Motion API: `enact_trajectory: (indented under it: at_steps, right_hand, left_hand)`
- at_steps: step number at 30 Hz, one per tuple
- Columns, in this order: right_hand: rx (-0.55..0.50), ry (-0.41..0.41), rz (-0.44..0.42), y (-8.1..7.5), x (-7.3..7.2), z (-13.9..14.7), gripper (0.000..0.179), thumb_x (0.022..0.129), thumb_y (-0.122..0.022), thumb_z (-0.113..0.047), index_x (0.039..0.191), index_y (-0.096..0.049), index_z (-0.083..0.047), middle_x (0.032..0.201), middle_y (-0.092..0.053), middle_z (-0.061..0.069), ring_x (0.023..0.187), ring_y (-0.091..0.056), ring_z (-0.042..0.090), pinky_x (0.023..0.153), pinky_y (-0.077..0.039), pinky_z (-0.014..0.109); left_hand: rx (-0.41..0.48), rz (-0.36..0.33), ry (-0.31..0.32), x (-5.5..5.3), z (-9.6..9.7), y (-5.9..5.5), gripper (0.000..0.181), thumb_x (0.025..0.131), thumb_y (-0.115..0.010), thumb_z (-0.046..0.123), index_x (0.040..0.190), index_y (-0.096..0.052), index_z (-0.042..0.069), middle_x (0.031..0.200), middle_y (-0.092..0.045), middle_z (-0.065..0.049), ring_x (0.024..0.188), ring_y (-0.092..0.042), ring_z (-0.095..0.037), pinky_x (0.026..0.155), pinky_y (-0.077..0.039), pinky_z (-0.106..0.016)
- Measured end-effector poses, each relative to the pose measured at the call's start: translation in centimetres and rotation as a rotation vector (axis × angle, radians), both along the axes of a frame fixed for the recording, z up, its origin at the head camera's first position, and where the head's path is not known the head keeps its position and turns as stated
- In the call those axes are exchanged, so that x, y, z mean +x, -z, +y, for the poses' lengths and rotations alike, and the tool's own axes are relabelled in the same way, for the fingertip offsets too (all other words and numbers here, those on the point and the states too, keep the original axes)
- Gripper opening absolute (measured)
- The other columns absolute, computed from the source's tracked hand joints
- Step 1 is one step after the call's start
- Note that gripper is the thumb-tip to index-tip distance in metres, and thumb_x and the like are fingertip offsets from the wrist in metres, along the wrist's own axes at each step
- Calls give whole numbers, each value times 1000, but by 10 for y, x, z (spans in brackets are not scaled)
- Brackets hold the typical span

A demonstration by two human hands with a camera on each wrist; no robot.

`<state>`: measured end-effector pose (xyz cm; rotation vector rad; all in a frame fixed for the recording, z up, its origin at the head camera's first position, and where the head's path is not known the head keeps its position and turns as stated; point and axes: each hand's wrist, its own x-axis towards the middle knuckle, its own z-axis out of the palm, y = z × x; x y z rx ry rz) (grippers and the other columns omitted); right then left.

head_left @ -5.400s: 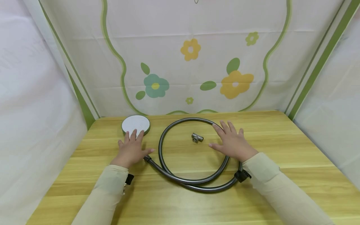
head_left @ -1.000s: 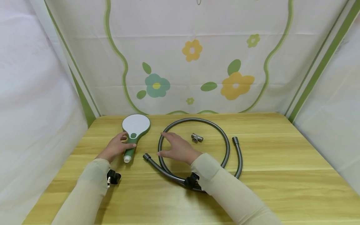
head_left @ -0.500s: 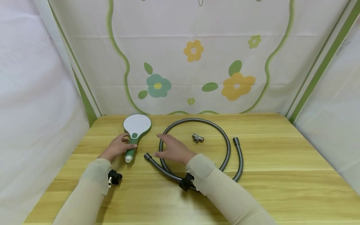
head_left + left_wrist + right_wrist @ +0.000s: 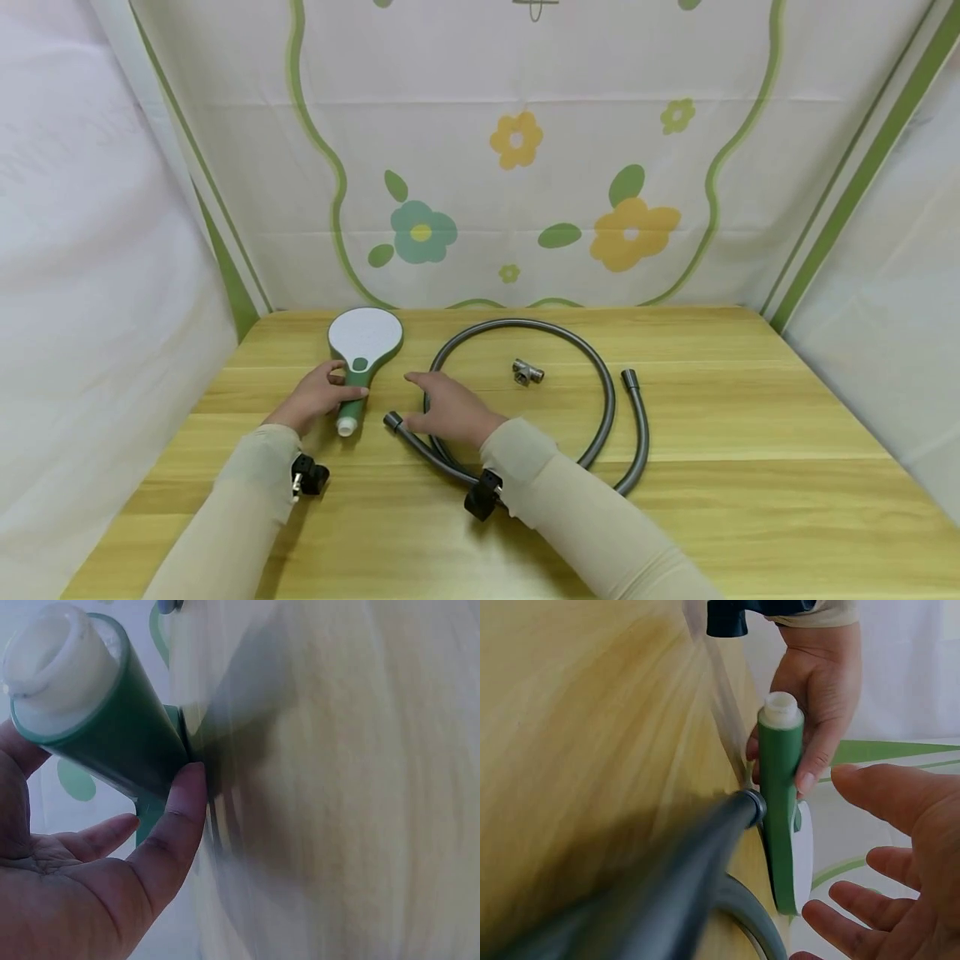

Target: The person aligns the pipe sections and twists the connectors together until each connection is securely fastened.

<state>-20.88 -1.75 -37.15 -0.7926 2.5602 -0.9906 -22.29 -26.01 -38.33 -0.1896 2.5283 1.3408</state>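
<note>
A hand shower (image 4: pixel 365 335) with a white spray face and green handle lies at the left of the table. My left hand (image 4: pixel 311 396) grips its handle, thumb across the top and fingers on the far side. The left wrist view shows the white threaded end (image 4: pixel 56 667) pointing toward the camera. My right hand (image 4: pixel 453 408) is held over the left part of a coiled grey shower hose (image 4: pixel 609 383), fingers spread and holding nothing. In the right wrist view, the near hose end (image 4: pixel 754 806) appears beside the handle, with my right fingers (image 4: pixel 877 907) apart from both.
A small metal tee fitting (image 4: pixel 528 372) lies inside the hose loop. The other hose end (image 4: pixel 630 379) points toward the back at the right. A printed cloth wall (image 4: pixel 465 167) stands behind the wooden table (image 4: pixel 750 500), with white cloth on both sides.
My left hand has gone from the spray face to the handle, and the shower's handle now shows. My right hand has moved left across the hose, drifting slightly further in the last second.
</note>
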Motion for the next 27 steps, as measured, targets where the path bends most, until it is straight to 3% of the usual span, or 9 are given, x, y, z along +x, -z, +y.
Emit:
enact_trajectory:
  at_steps: [9, 27]
  right_hand:
    - [-30, 8, -64, 5, 1, -15, 69, 88, -72, -25, 147, -40, -10, 148, -44, 6, 126, -51, 26, 100, -46, 37]
    - [10, 13, -85, 9, 0, -29, 63, 88, -73, -23, 144, -46, -9, 142, -50, 8, 124, -53, 23, 99, -46, 35]
  left_hand:
    - [41, -29, -11, -1, -1, 3, 86, 92, -65, 22, 151, -9, -7, 144, -28, -37, 127, -41, -45, 101, -41, -52]
    - [122, -57, -33, 0, 1, 2, 86, 93, -63, 16, 150, -5, -9, 148, -23, -38, 131, -38, -46, 105, -38, -52]
